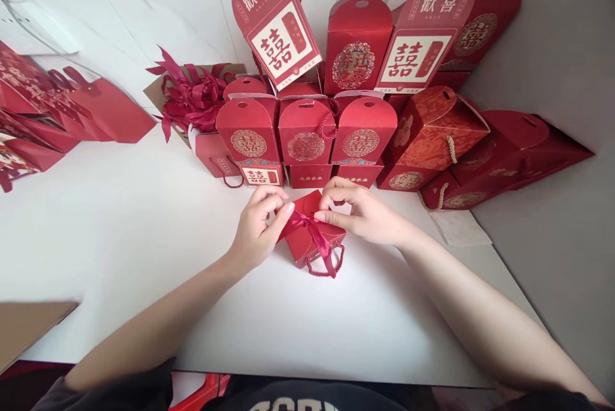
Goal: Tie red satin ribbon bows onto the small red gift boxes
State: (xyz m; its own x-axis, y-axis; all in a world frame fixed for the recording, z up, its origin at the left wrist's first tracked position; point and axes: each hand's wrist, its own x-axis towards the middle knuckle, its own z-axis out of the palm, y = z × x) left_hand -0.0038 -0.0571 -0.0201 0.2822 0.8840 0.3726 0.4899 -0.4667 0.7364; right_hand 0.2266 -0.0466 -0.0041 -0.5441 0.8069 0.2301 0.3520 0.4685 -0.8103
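Observation:
A small red gift box (298, 246) sits on the white table in front of me, with a twisted cord handle (342, 258) at its near right side. Dark pink satin ribbon (321, 241) is knotted on top of it, and one tail hangs down over the near side. At the box's left, my left hand (262, 222) pinches a part of the ribbon between thumb and fingers. My right hand (353, 209) is at the box's right, thumb and forefinger pinched at the ribbon close to the knot. The fingers partly cover what each hand grips.
Stacked red gift boxes (307, 132) stand just behind my hands, against the tiled wall. A carton of loose ribbons (192, 94) is at the back left. Red paper bags (110, 107) lie farther left. A grey wall (552, 78) borders the right; a cardboard piece (33, 328) lies front left.

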